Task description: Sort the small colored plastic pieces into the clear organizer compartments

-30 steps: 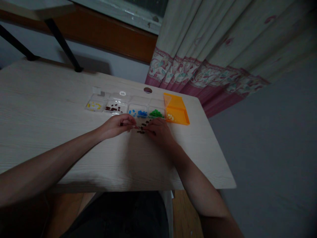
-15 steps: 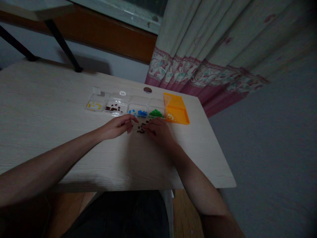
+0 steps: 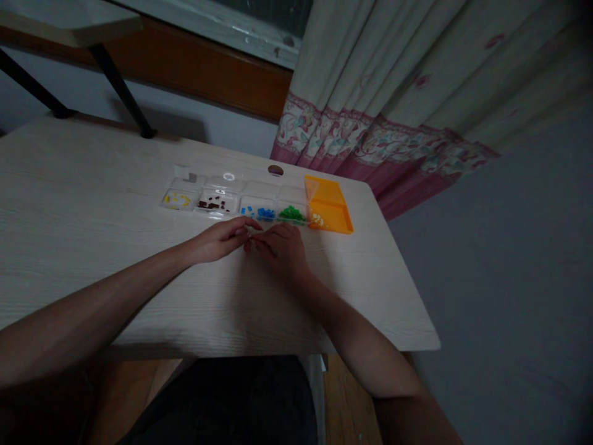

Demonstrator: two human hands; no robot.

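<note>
Meeting, left hand (image 3: 218, 240) and right hand (image 3: 283, 252); grip unclear. Blue pieces (image 3: 265, 214) and green pieces (image 3: 291, 214) remain loose in tray (image 3: 259, 202); nothing finished visible.

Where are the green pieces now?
In the head view, the green pieces lie just beyond the right hand, between the blue pieces on the left and the orange tray.

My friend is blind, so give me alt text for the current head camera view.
A person's left hand and right hand, close together over a pale table, just in front of clear compartments of small yellow, brown, blue and green pieces. An orange container sits at right, before a patterned curtain.
</note>
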